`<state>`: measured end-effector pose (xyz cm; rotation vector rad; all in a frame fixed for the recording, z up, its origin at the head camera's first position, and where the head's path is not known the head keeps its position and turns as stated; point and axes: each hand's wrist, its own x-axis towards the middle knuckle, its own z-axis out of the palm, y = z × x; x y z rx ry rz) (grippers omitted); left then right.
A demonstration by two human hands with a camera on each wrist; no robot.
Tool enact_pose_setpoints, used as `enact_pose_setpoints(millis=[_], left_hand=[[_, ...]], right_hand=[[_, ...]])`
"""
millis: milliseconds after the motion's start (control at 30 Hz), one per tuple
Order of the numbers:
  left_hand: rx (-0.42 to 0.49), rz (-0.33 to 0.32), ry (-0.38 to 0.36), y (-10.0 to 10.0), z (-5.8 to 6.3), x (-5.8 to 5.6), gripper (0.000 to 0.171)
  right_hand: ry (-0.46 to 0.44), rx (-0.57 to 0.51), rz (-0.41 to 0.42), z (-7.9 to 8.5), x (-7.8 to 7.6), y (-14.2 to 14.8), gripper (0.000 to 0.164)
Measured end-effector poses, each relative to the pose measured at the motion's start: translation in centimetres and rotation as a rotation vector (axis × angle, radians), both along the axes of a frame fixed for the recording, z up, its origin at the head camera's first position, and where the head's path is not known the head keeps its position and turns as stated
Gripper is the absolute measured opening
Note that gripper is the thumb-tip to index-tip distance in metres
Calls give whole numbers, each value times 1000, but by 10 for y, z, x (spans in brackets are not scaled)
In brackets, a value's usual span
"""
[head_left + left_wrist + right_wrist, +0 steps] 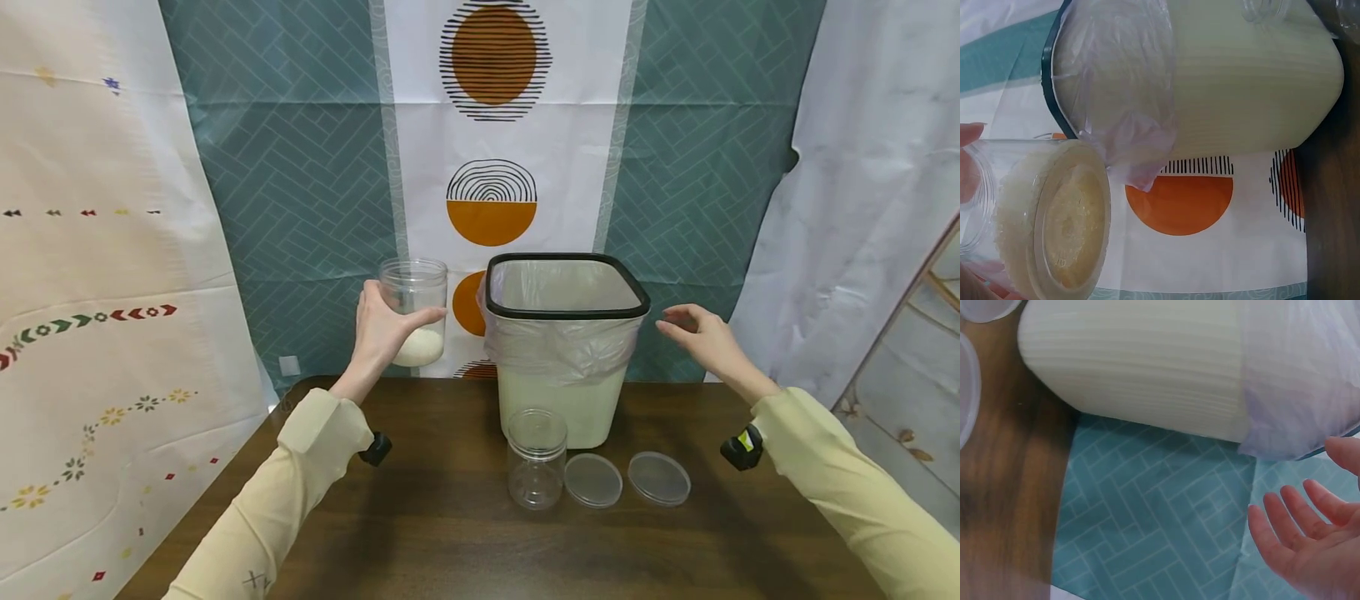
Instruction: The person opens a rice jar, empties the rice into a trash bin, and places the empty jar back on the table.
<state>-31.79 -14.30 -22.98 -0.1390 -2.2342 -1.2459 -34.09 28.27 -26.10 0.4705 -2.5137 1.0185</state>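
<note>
In the head view my left hand grips a clear plastic jar in the air, left of the trash can. The jar has no lid on, and a pale, off-white layer lies in its bottom, seen from below in the left wrist view. My right hand hangs in the air at the can's right side, fingers loosely bent and holding nothing. Between the hands stands the pale green trash can, with a black rim clamping a thin translucent bag.
A second clear jar stands on the dark wooden table in front of the can. Two clear round lids, a left one and a right one, lie beside it. Patterned cloth hangs behind.
</note>
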Motion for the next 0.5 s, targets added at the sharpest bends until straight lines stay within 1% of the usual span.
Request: enact_pose_setpoints(millis=[267,500], left_hand=[[-7,2,4,-2,2,0,83],[-9,25,-2,-6,4,1,81]], right_hand=[[22,17,-18,13,-4,-6,47],[33,19,-42,22,-4,-11,46]])
